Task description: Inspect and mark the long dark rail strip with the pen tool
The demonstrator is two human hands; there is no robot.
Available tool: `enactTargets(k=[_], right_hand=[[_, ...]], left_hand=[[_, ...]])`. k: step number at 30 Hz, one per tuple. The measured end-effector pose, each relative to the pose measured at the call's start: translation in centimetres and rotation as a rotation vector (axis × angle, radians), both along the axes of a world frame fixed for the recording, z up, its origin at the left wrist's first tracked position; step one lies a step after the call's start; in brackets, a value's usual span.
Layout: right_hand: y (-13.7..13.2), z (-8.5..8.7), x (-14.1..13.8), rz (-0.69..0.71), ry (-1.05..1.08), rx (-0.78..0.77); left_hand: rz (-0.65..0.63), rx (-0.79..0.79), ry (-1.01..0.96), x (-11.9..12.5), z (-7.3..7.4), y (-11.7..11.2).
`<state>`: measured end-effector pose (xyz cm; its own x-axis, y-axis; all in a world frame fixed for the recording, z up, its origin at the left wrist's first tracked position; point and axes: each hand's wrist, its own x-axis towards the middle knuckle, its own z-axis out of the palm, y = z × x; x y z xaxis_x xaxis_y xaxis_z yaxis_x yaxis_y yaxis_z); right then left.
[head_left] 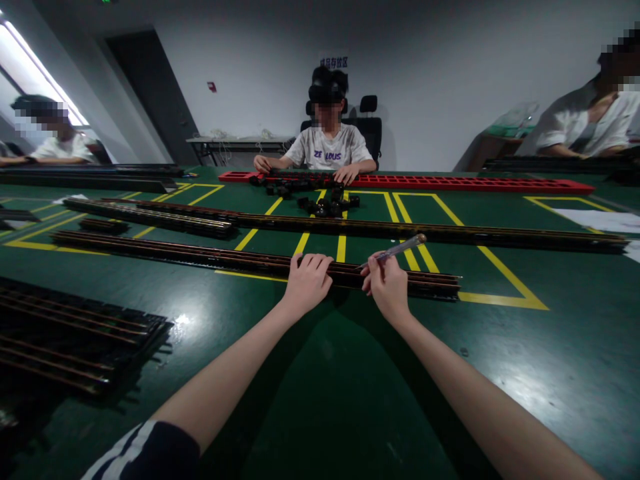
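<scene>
A long black rail (200, 252) with copper-coloured strips along it lies across the green table in front of me. My left hand (307, 283) is closed over the rail near its middle, fingers curled over the far edge. To the right, my right hand (386, 287) grips a slim pen-like tool (400, 248) with a translucent handle and a brownish end. The tool slants, its thin tip pointing down-left at the rail between my hands. Whether the tip touches the rail, I cannot tell.
Beyond lie another long black rail (450, 233), shorter rails (155, 215), small black parts (325, 203) and a red slotted tray (450, 182). More copper-lined rails (65, 327) are near left. A person (327, 143) sits opposite, hands by the tray; others sit left and right.
</scene>
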<state>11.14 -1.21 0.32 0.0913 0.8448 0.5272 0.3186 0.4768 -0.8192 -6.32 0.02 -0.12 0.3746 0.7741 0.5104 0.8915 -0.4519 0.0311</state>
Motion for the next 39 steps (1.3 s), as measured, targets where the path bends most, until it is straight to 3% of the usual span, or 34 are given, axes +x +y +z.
enactTargets(k=[12,39], right_hand=[[0.10,0.01,-0.03,-0.001,-0.064,0.008],[-0.02,0.10,-0.13,0.005,0.003,-0.012]], left_hand=[[-0.003,-0.014,0.014,-0.05,0.02,0.10],[-0.008,-0.015,0.018,-0.01,0.18,-0.10]])
